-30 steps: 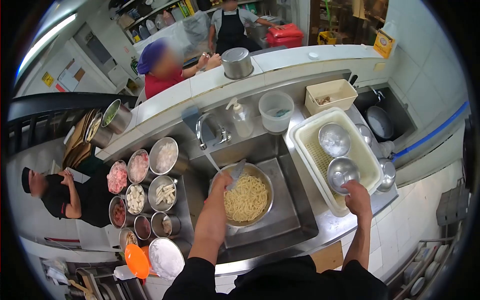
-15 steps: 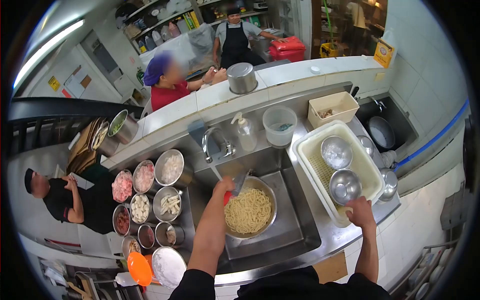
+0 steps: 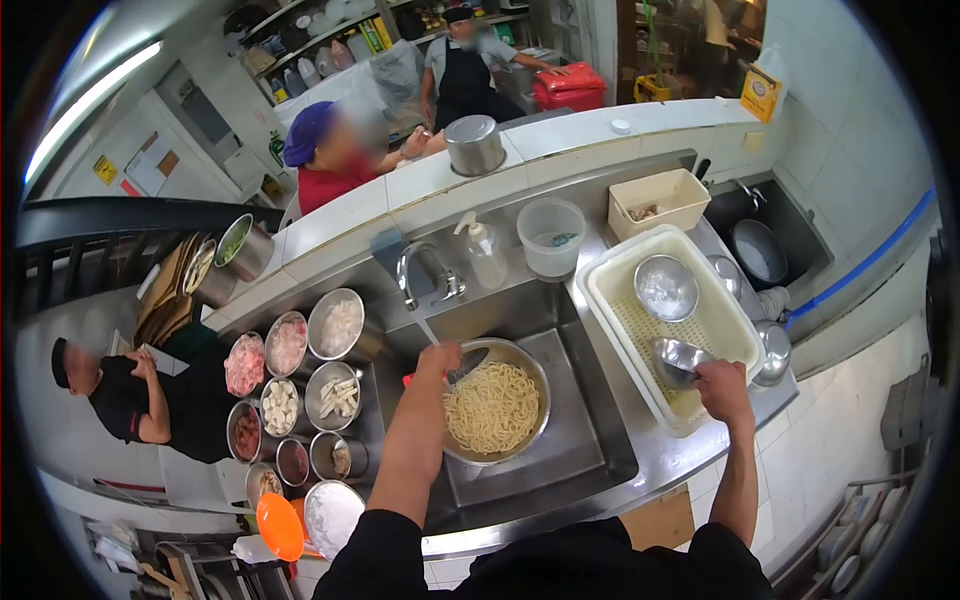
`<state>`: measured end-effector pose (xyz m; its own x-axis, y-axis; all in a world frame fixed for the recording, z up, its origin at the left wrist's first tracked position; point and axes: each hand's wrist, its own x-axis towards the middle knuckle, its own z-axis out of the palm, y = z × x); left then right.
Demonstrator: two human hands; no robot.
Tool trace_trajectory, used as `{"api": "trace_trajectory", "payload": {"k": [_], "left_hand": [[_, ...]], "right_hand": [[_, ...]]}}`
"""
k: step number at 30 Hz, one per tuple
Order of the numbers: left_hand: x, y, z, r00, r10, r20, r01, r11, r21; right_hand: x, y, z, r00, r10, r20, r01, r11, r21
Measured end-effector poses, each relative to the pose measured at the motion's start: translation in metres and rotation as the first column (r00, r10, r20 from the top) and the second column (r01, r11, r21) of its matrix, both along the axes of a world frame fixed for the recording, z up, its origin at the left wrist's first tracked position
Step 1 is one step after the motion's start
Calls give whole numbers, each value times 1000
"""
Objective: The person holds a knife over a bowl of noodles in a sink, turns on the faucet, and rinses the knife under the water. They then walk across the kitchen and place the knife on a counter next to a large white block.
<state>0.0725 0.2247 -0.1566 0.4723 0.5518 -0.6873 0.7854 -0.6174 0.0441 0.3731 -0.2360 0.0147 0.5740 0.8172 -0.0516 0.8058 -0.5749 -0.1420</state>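
Note:
A large metal bowl of noodles [image 3: 492, 408] stands in the sink, below the running faucet [image 3: 408, 272]. At the bowl's upper left rim, my left hand [image 3: 438, 362] is closed round the red-handled tool [image 3: 466, 366], whose dark blade reaches over the bowl. My right hand [image 3: 722, 388] grips a small metal bowl [image 3: 680, 362] by its rim, tilted above the perforated cream tray [image 3: 632, 312]. A second metal bowl [image 3: 666, 288] sits in the tray's upper part.
Metal containers of meat and other food crowd the left counter, beside an orange lid [image 3: 280, 526]. Behind the sink are a soap bottle [image 3: 486, 254], a clear tub [image 3: 552, 240] and a cream bin [image 3: 660, 200]. Three people are beyond the counter.
My right hand has lifted and tilted the small bowl, which lay flat in the tray before. My left hand and its tool have shifted slightly left and up over the noodle bowl.

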Motion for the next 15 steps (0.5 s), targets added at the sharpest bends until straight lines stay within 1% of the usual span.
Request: {"api": "trace_trajectory", "payload": {"k": [1,2,3,4,6,7,8,9,10,11,12,13,14,15], "left_hand": [[7,-7,32,1000,7,-24,-8,999,-41],[13,-10,51,999,12,-49,-16,997,-81],[14,3,40,999,27,-34,-32,990,-135],[15,8,39,999,15,-37,-20,990,-138],[20,15,40,991,-115,65,121,989,-89],[25,16,41,991,-118,64,124,988,-95],[27,18,41,996,-43,74,52,990,-130],[26,16,43,996,37,81,-23,986,-164],[21,11,43,996,47,78,-33,985,-170],[17,5,42,988,47,147,-25,989,-144],[12,-2,43,975,46,215,-21,993,-116],[9,-10,43,975,59,212,-34,992,-119],[5,-19,43,963,184,197,-151,974,-169],[-3,-26,41,936,305,174,-265,939,-217]], "right_hand": [[-3,-6,14,995,5,-98,7,992,127],[-6,-12,28,981,21,-192,29,967,251],[-9,-16,42,939,45,-340,62,953,297],[-14,-20,47,939,32,-343,75,953,294],[-26,-25,55,972,135,-194,-19,862,507],[-30,-24,61,973,166,-163,-59,856,514],[-33,-23,68,972,166,-166,-60,859,508],[-34,-20,74,959,191,-212,-60,861,505],[-37,-14,78,942,217,-257,-62,863,502],[-40,-8,79,938,227,-262,-70,864,498],[-43,-1,81,923,270,-273,-89,841,533],[-46,7,82,908,313,-280,-105,816,569],[-50,14,86,903,322,-284,-112,816,568],[-54,21,90,869,365,-335,-117,809,577]]}}
